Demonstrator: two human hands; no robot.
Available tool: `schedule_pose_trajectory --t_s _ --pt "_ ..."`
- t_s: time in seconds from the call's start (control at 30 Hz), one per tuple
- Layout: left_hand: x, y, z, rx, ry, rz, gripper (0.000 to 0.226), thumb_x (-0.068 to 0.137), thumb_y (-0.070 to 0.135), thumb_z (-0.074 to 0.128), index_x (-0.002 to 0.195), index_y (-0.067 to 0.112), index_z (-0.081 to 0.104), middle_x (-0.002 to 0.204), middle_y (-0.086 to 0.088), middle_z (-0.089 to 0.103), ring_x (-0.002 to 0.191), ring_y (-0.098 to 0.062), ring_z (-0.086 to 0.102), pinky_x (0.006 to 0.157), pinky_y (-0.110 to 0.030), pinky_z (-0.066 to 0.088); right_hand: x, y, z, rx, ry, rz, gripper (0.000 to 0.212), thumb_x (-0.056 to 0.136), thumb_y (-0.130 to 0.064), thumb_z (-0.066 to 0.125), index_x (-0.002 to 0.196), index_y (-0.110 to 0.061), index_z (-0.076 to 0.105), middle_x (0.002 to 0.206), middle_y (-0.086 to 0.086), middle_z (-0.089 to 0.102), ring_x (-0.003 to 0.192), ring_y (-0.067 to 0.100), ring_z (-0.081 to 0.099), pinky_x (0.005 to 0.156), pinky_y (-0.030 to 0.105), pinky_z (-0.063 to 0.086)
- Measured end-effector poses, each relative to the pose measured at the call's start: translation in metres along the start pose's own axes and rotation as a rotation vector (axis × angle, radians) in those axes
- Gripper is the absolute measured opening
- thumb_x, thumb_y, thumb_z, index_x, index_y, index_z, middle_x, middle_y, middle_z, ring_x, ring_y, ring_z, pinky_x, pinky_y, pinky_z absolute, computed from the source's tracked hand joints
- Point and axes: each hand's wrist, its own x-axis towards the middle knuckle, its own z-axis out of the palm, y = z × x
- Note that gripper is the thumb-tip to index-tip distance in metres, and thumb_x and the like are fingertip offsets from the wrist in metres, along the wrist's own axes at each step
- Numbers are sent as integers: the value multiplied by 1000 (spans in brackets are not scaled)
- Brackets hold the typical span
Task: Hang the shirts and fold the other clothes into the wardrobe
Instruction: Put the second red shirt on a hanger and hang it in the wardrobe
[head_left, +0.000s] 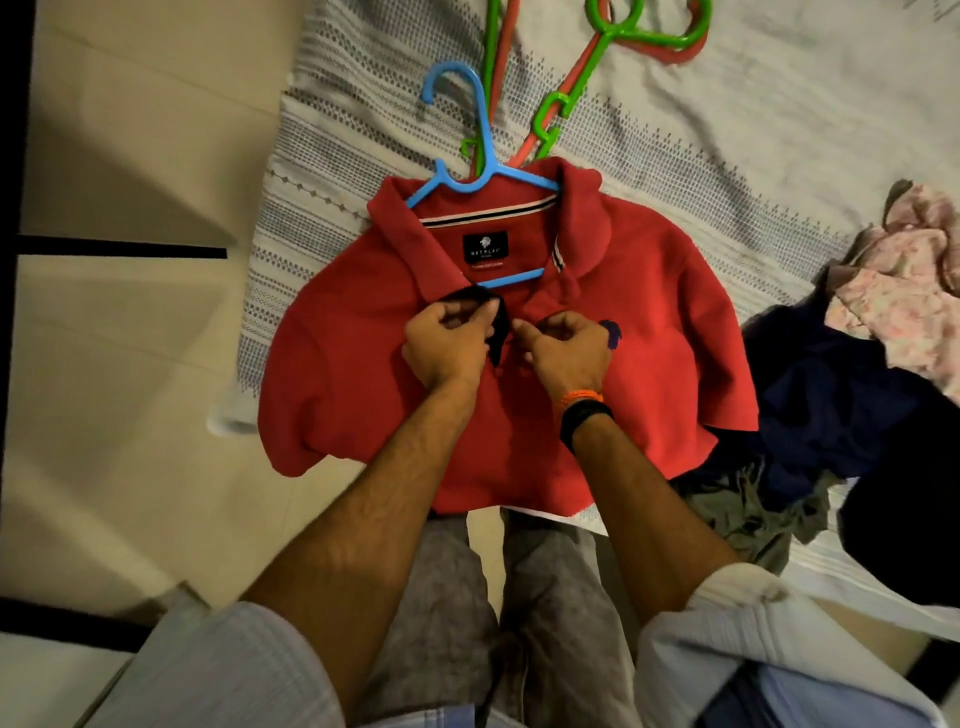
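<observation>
A red polo shirt (665, 332) lies face up on the bed with a blue hanger (480, 179) inside its neck, hook pointing away from me. My left hand (447, 345) pinches the dark inner edge of the button placket just below the collar. My right hand (569, 351) pinches the opposite red edge of the placket, right beside the left hand. Both sets of fingers are curled on the fabric at the top button.
Green hangers (558, 111) and a red-orange hanger (576, 78) lie on the patterned bedsheet (727, 130) beyond the shirt. A pile of clothes sits at the right: navy cloth (826, 395), pink floral fabric (904, 291), olive garment (748, 514). Tiled floor (130, 364) lies left.
</observation>
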Motion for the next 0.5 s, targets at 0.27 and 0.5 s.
schedule_pose_trajectory --t_s 0.27,0.5 --pt "-3 -1 9 609 -36 434 14 79 21 76 93 23 76 92 1 74 86 -17 68 77 -32 53 -4 5 -2 62 -45 -46 15 68 -31 79 60 -31 66 68 2 72 70 29 72 66 51 58" --pt "4 1 5 826 -128 574 7 81 14 72 86 19 73 90 -5 71 82 -24 68 77 -38 55 -8 4 -7 77 -88 -79 14 75 -22 77 67 -27 68 71 2 73 72 28 72 66 50 59"
